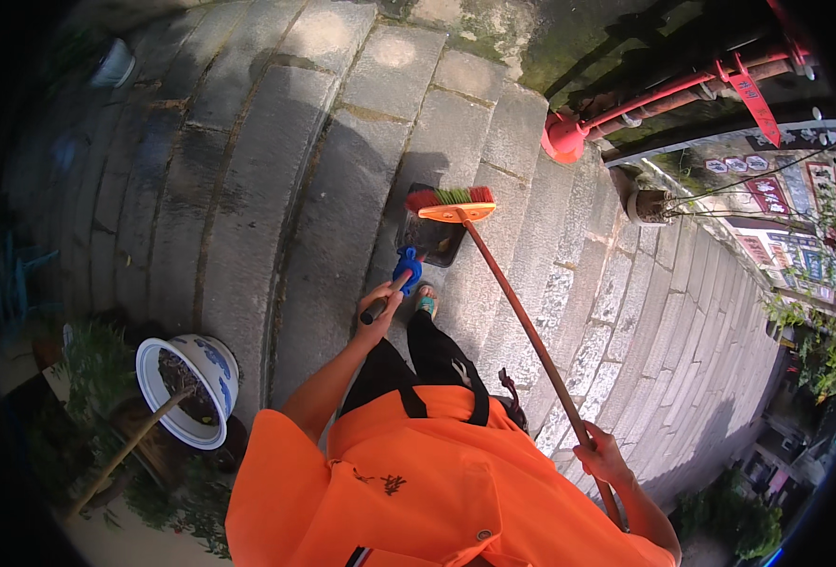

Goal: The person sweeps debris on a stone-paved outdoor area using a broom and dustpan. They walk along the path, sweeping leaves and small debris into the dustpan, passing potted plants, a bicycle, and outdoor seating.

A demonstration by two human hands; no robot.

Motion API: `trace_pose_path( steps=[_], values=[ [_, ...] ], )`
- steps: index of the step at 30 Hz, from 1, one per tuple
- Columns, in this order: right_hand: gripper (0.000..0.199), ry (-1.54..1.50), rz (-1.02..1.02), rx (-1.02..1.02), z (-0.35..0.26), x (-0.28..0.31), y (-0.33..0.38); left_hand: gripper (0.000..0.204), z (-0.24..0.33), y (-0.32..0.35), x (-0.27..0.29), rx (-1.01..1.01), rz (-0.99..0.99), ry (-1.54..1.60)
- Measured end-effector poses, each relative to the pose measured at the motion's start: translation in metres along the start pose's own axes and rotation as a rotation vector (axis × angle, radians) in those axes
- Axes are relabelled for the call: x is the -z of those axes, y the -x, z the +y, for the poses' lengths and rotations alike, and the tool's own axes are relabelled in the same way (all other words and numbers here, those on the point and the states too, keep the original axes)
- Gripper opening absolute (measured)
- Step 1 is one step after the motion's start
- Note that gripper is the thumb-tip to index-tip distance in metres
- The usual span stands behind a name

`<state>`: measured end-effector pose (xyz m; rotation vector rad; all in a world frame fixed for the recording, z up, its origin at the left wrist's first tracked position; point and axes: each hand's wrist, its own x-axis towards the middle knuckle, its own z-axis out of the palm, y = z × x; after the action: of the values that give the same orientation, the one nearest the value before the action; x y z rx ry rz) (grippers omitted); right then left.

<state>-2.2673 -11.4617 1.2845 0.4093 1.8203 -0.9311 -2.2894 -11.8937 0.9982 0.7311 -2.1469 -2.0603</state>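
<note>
My left hand (377, 318) is closed around the dark end of a dustpan's upright handle, with a bright blue cloth (408, 270) tied on it just beyond my fingers. Below it the black dustpan (448, 249) rests on or just above the paving, by my sandalled foot. In my right hand (604, 457) is the reddish-brown pole of a broom (526, 319), gripped near its upper end. The broom's orange head (456, 213), with red and green bristles, is over the dustpan's far part and hides some of it. Whether the bristles touch the pan I cannot tell.
Long stone slabs form shallow steps (276, 180) on the left. A blue-and-white flowerpot (212, 386) with a stem stands at lower left. Ahead to the right are a red post base (563, 138) and a potted plant (648, 206). Signboards (767, 196) line the right.
</note>
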Motion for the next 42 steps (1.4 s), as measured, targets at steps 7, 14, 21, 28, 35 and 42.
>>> trace_pose_path(
  steps=[7,14,21,28,35,42],
  values=[
    [0.048,-0.229,-0.035,0.067,-0.032,-0.007,0.006,0.018,0.063,0.019,0.03,-0.001,0.168,0.014],
    [0.051,-0.103,-0.11,0.224,-0.07,-0.001,-0.007,0.02,0.064,0.019,0.076,-0.098,0.393,0.093],
    [0.049,0.107,-0.125,0.25,-0.104,-0.001,-0.021,0.021,0.109,0.022,0.132,-0.129,0.639,0.275],
    [0.051,0.629,-0.129,0.547,-0.127,0.009,-0.057,0.023,0.123,0.042,0.192,-0.138,0.8,0.329],
    [0.05,0.983,-0.084,0.944,-0.181,0.002,-0.104,0.026,0.134,0.077,0.227,-0.139,0.963,0.375],
    [0.051,0.624,-0.367,0.548,-0.244,-0.039,-0.129,0.024,0.121,0.086,0.277,-0.053,1.018,0.301]
  ],
)
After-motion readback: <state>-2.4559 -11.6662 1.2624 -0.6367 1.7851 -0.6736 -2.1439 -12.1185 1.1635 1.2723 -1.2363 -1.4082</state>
